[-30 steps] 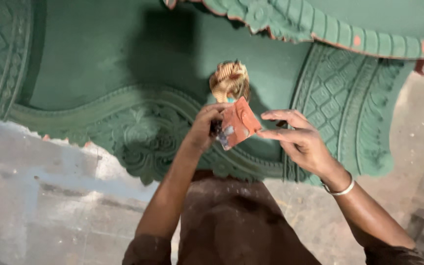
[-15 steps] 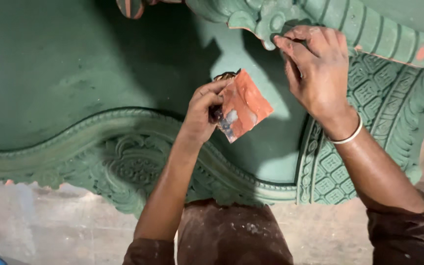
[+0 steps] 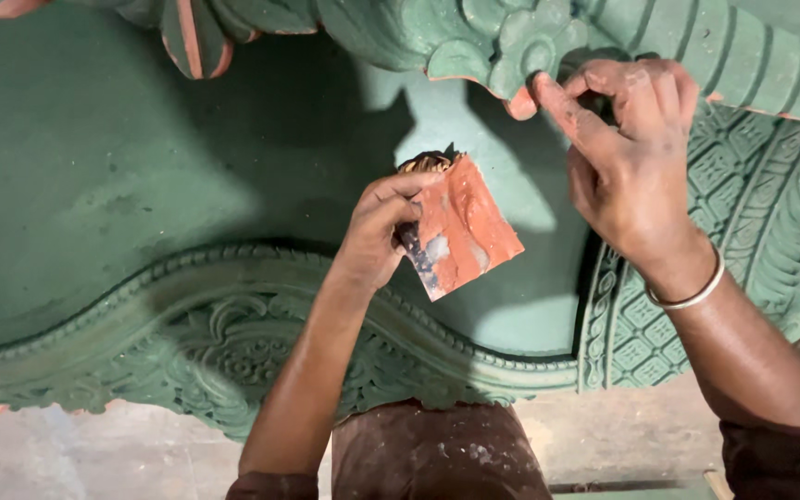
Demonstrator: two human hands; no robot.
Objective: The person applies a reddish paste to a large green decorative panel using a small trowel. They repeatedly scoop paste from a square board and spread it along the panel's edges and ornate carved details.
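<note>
My left hand (image 3: 377, 231) grips a small flat orange-red slab (image 3: 463, 233) smeared with grey paste, together with a dark tool whose brassy end (image 3: 426, 163) shows above my fingers. My right hand (image 3: 627, 153) is raised to the carved green ornament (image 3: 502, 51) at the top edge. Its index fingertip presses an orange-red spot on the leaf-shaped carving, and the other fingers are curled. A metal bangle (image 3: 692, 294) sits on my right wrist. Both hands hover over the large green-painted carved panel (image 3: 131, 176).
The panel has a raised wavy floral border (image 3: 233, 343) along its lower side and a patterned column (image 3: 743, 213) at the right. A ribbed green moulding (image 3: 752, 65) with orange-red chips runs across the top right. Dusty concrete floor (image 3: 48, 454) lies below, and my brown-clothed knee (image 3: 437, 454) is at the bottom.
My right hand moved away from the slab, up to the top ornament, and now presses a fingertip on the carving. The view moved closer. My left hand keeps holding the slab.
</note>
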